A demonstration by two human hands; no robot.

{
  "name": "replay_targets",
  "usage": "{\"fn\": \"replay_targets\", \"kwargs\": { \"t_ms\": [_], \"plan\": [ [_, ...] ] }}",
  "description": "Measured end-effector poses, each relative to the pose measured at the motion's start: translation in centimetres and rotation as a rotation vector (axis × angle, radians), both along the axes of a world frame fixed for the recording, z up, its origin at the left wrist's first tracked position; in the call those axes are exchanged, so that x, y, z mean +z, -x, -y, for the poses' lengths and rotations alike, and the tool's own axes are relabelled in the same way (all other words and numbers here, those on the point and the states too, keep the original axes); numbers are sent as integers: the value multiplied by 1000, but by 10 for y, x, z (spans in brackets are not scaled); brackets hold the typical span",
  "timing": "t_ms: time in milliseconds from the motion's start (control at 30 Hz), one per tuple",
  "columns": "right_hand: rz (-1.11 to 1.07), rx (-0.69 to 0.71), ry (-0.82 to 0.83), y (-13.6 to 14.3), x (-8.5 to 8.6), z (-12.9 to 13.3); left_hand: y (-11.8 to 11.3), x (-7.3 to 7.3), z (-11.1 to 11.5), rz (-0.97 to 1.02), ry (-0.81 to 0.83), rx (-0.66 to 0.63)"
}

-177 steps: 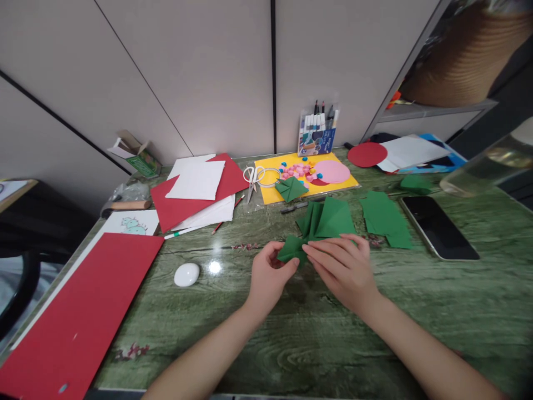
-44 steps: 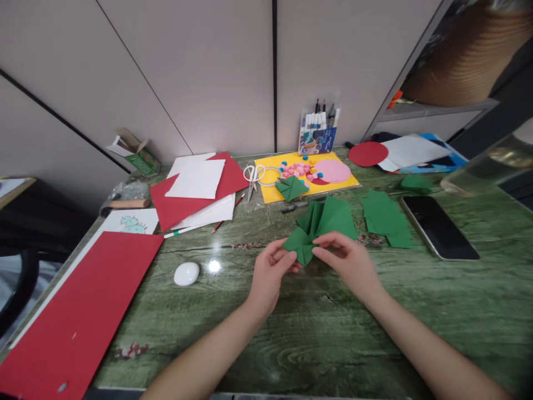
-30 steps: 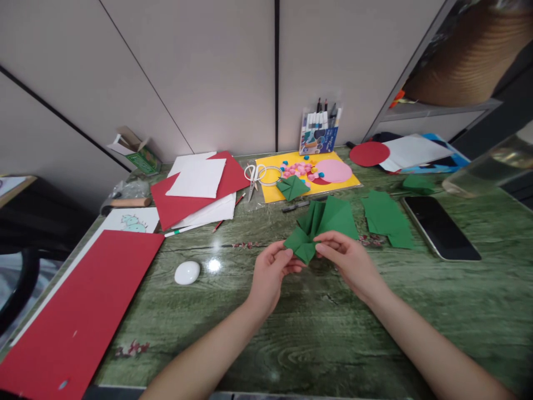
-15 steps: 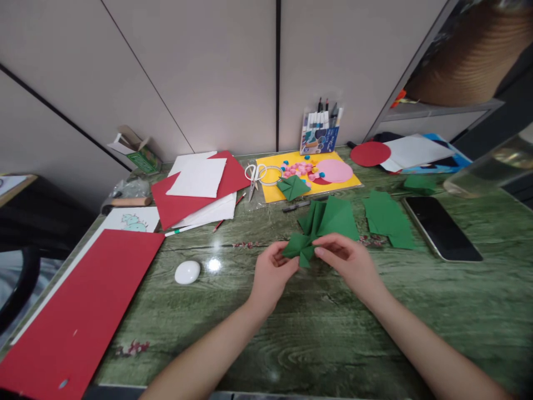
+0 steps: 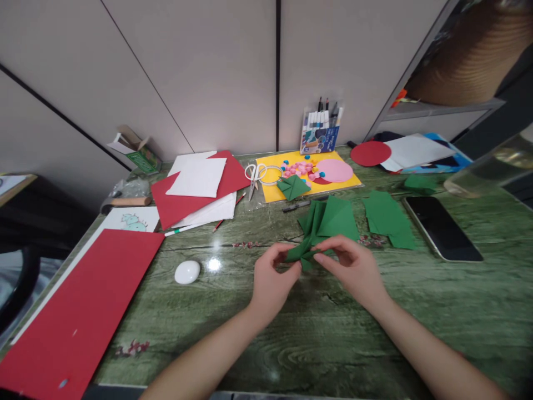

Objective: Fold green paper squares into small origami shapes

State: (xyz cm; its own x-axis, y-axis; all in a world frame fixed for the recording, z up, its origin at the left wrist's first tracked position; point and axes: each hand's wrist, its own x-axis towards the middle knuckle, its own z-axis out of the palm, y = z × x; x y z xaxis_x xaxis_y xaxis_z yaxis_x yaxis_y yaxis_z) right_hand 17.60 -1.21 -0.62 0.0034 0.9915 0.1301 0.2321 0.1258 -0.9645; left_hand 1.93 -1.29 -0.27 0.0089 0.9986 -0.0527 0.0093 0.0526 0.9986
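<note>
"Where was the folded green paper (image 5: 296,254)?"

"On the near side of the yellow sheet (image 5: 271,194), gripped by a person above a green table (image 5: 312,344). Whether it touched the table could not be told."

"And the hands?"

"The left hand (image 5: 272,283) pinched the paper's left side between thumb and fingers. The right hand (image 5: 353,272), slightly apart from the left, had its thumb and fingertips clamped on the right side."

"What surrounded them?"

"Pleated green pieces (image 5: 338,218) lay just on the near side of the yellow sheet. A smaller green fold (image 5: 293,188) overlapped its near edge, white-handled scissors (image 5: 252,180) lay at its left edge, and a marker box (image 5: 320,139) stood at its far edge. A phone (image 5: 443,229) lay to its right."
</note>
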Motion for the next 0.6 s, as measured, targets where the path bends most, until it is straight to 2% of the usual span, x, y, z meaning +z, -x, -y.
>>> {"fn": "replay_targets", "kwargs": {
  "t_ms": [200,600],
  "plan": [
    [-42,93,-26,2,1,2,1,-1,3,-62,-45,14],
    [2,146,-101,0,1,2,1,-1,3,-23,-79,37]
  ]
}}
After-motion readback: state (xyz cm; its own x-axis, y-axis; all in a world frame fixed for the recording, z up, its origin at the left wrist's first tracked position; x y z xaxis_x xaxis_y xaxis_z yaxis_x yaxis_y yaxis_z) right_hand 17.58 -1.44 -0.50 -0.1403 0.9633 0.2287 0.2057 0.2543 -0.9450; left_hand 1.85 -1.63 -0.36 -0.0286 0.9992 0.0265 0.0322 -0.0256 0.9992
